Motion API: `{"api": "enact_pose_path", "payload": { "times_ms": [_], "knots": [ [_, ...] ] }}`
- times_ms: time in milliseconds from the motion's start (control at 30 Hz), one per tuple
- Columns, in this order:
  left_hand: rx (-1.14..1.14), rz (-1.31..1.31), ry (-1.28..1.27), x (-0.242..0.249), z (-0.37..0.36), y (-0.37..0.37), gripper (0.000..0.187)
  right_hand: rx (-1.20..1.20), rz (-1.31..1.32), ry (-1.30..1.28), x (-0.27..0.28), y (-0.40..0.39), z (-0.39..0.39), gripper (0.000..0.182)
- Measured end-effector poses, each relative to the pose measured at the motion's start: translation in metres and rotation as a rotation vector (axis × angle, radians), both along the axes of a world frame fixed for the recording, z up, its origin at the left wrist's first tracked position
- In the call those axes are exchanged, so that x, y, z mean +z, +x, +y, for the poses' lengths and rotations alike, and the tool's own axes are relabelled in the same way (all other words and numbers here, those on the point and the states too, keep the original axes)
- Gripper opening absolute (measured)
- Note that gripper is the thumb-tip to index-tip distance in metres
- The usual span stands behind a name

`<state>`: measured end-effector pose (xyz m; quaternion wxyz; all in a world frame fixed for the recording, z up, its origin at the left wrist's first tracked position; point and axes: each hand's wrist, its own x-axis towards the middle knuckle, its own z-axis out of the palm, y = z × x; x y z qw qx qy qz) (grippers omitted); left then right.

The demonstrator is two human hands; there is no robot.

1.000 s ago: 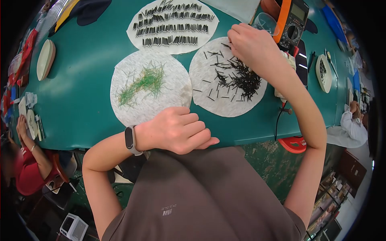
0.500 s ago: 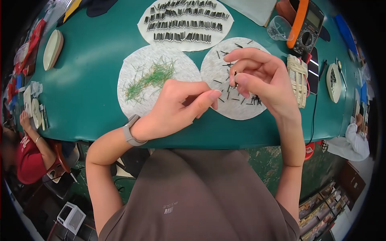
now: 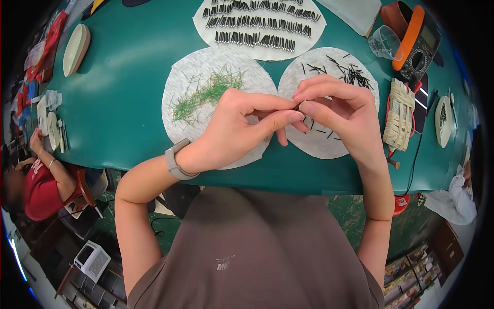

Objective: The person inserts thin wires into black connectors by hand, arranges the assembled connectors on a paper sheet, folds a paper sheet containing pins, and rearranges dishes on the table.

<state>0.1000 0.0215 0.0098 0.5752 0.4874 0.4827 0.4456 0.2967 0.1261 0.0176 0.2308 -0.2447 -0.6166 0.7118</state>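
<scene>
My left hand [image 3: 234, 126], with a grey band on its wrist, pinches at the fingertips. What lies in that pinch is hidden or too small to name. Against it, my right hand [image 3: 346, 109] holds a small dark part [image 3: 302, 105] between thumb and fingers. The two sets of fingertips meet around this part. Below my left hand, a round white pad [image 3: 180, 77] carries a loose heap of thin green wires [image 3: 208, 95]. Under my right hand, a second white pad [image 3: 296, 69] bears scattered short black pins [image 3: 355, 76].
Farther back, a white pad [image 3: 206, 38] holds rows of black pieces with silvery ends [image 3: 257, 21]. Toward the right are a clear cup [image 3: 383, 42], an orange-cased multimeter [image 3: 419, 49], a wrapped block [image 3: 399, 116] with leads and a dish [image 3: 442, 121]. Another person's arm [image 3: 56, 172] shows at left.
My hands have come together, so the fingertips that were apart now meet at the small dark part. The whole view has shifted slightly.
</scene>
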Motion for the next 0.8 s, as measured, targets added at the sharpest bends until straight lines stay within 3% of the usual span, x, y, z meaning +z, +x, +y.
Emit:
{"api": "enact_pose_path", "payload": {
  "times_ms": [233,333,433,567,800],
  "knots": [
    [0.002,-0.075,-0.086,0.003,0.002,0.001,0.022,-0.092,-0.047,0.127,-0.001,0.0,-0.004,0.015],
    [-0.002,-0.102,-0.111,0.005,0.003,0.001,0.023,-0.253,-0.072,0.116,0.006,-0.003,-0.01,0.015],
    [0.026,-0.2,-0.138,0.005,0.004,0.0,0.025,-0.237,-0.177,0.748,0.003,0.004,-0.01,0.015],
    [0.038,-0.256,-0.173,0.004,0.005,-0.001,0.028,-0.291,0.042,1.129,-0.009,-0.008,-0.014,0.02],
    [0.059,-0.205,-0.219,0.004,0.002,0.0,0.026,-0.28,0.038,1.007,-0.01,-0.008,-0.016,0.026]
  ]
}}
